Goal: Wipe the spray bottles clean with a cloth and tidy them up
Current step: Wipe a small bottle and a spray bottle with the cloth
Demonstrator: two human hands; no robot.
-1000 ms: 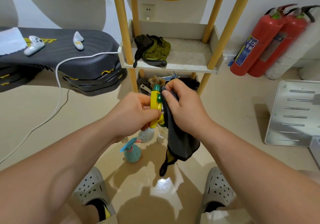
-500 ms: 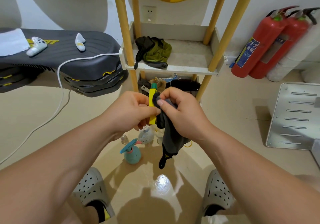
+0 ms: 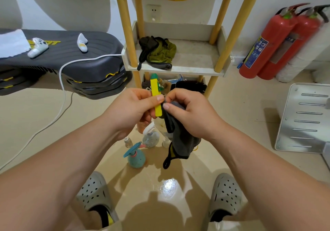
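Observation:
My left hand (image 3: 133, 110) grips a yellow spray bottle (image 3: 155, 91) with a green top, held upright in front of me. My right hand (image 3: 189, 113) holds a grey cloth (image 3: 180, 141), pinched against the lower part of the yellow bottle; the cloth hangs down with a black loop at its end. On the floor below stand a teal round spray bottle (image 3: 136, 156), a white speckled spray bottle (image 3: 150, 138) and a small clear bottle (image 3: 128, 141). Another clear bottle is partly hidden behind the cloth.
A low wooden-post shelf (image 3: 196, 59) stands ahead with a green and black cloth (image 3: 157, 52) on it. Two red fire extinguishers (image 3: 278, 41) are at the right, a metal panel (image 3: 307, 116) at the far right. A dark stepped platform (image 3: 71, 59) with a white cable is on the left.
The cloth in my right hand has slid down from the green top to the lower part of the yellow bottle, leaving the top uncovered. Both hands stayed in about the same spot.

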